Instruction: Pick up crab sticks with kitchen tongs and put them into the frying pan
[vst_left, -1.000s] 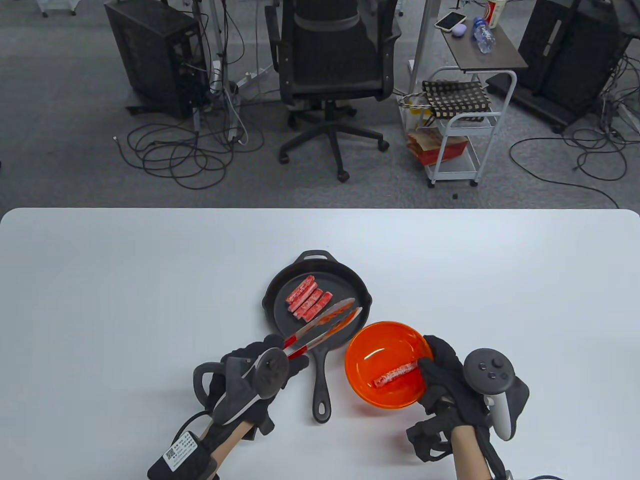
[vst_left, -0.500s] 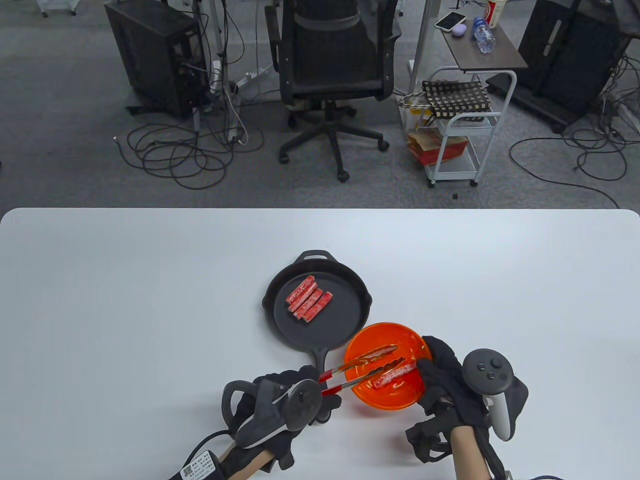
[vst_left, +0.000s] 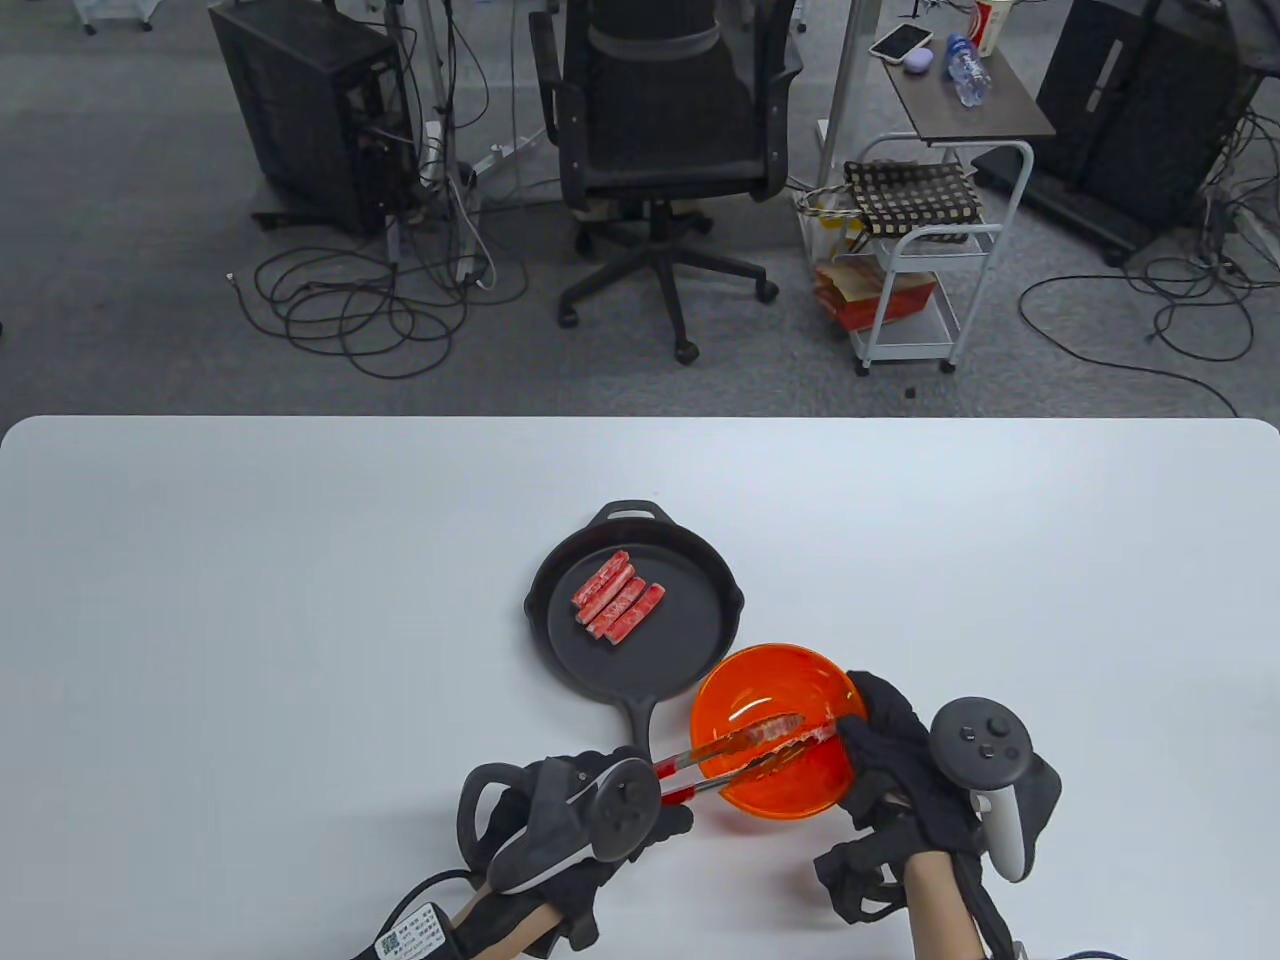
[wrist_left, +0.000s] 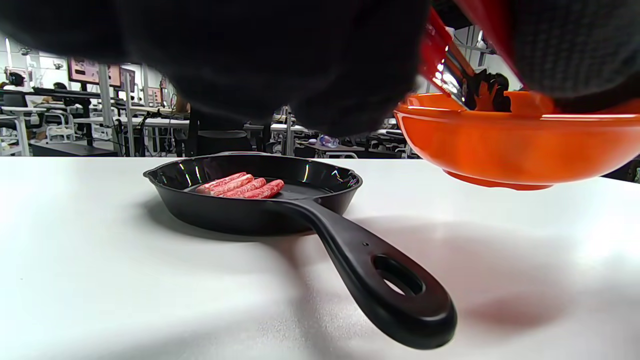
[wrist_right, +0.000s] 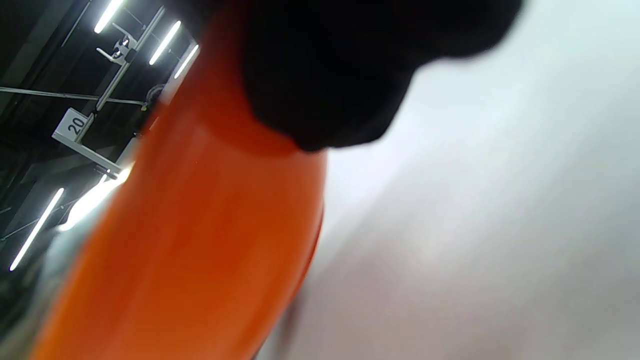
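Counter (vst_left: 300, 600) carries everything: a white top with the pan (vst_left: 700, 590) near the middle and the orange bowl (vst_left: 725, 690) just beside it, at the pan's near right, the two rims close or touching. The pan's handle points back toward the person. Four crab sticks (vst_left: 618, 597) lie side by side in the pan's left half, also plain in the left wrist view (wrist_left: 240, 185), so most of the job looks done.

One stick (vst_left: 800, 737) is left, lying in the bowl toward its right side. The tongs (vst_left: 735, 752) reach in from the left over the bowl's near rim, their metal arms drawn close together around the stick; whether they actually press on it is hard to tell from above.

The left hand (vst_left: 575, 825) has its grip clenched on the tongs' red handle end, fingers curled round it. The right hand (vst_left: 890, 765) steadies the bowl, its fingers curled over the right rim, and the right wrist view shows dark glove against orange wall.

Judging by this, the last pick is in hand: what remains is to lift that stick clear, carry it left to the pan and let it go beside the other four.
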